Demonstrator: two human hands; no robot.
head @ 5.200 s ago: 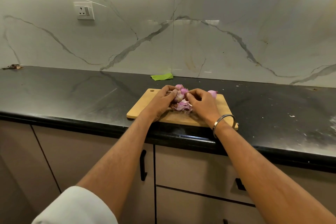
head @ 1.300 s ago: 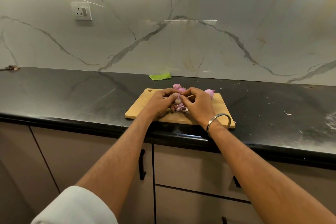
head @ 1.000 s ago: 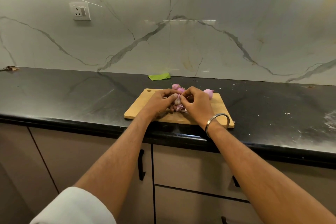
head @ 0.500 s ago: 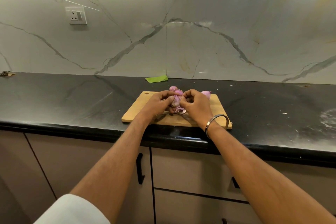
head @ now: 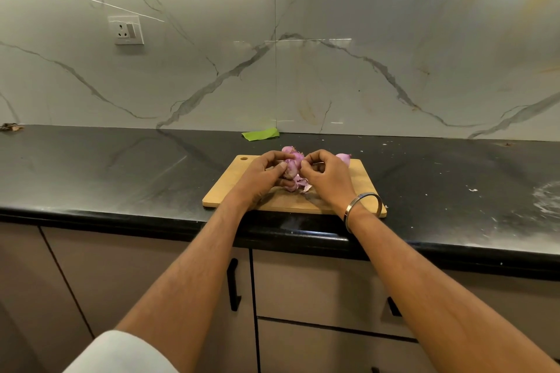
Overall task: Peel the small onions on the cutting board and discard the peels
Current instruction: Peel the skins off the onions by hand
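Observation:
A wooden cutting board (head: 225, 188) lies on the black counter near its front edge. Above its middle my left hand (head: 260, 174) holds a small pink onion (head: 290, 167) between thumb and fingers. My right hand (head: 327, 175), with a metal bangle on the wrist, pinches the onion's skin at its right side. Loose pink peels (head: 298, 188) lie on the board under the hands. Another onion (head: 288, 149) shows behind the hands, and a further one (head: 344, 157) sits at the board's far right.
A green scrap (head: 260, 134) lies on the black counter (head: 121, 172) by the marble wall. White specks and smears mark the counter at right. A wall socket (head: 125, 30) sits up left. Cabinet doors with black handles (head: 233, 285) are below the counter edge.
The view has tilted up a little. Both hands stay over the board's middle, working at the same onion; the peel pile under them looks smaller than five seconds ago.

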